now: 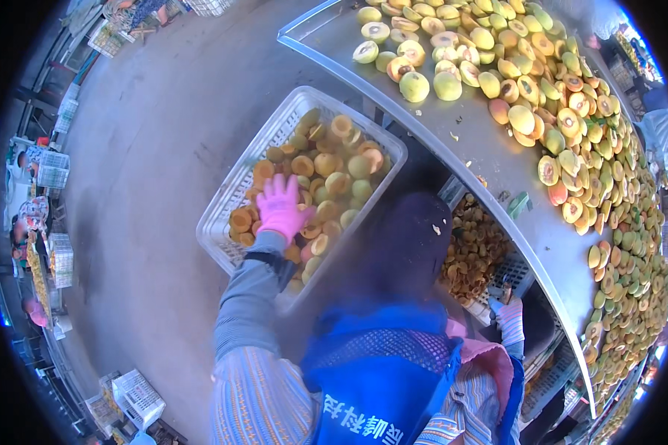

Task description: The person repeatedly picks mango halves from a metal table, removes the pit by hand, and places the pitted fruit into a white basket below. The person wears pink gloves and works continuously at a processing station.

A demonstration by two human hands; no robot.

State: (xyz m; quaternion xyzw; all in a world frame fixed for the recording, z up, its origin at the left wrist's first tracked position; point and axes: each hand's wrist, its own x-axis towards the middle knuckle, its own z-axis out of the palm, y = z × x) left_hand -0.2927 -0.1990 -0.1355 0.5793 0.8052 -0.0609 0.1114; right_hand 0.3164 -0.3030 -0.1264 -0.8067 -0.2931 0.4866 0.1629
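Observation:
My left hand (pixel 281 207), in a pink glove, rests with fingers spread on halved peach-like fruit (pixel 338 182) in a white plastic crate (pixel 242 158). Its palm faces down, so whether a piece lies under it is hidden. Low at the right, my right hand (pixel 509 320), in a striped glove, is closed around a small tool (pixel 505 290) whose kind I cannot make out. That hand is beside a lower crate (pixel 515 272) of small brownish fruit pieces (pixel 470 250), below the table's edge.
A metal table (pixel 479 161) with a raised rim curves along the right, heaped with halved fruit (pixel 579 122). A green leaf (pixel 517 204) lies on it. White crates (pixel 139 397) stand on the floor at the lower left. People (pixel 33 214) sit along the far left.

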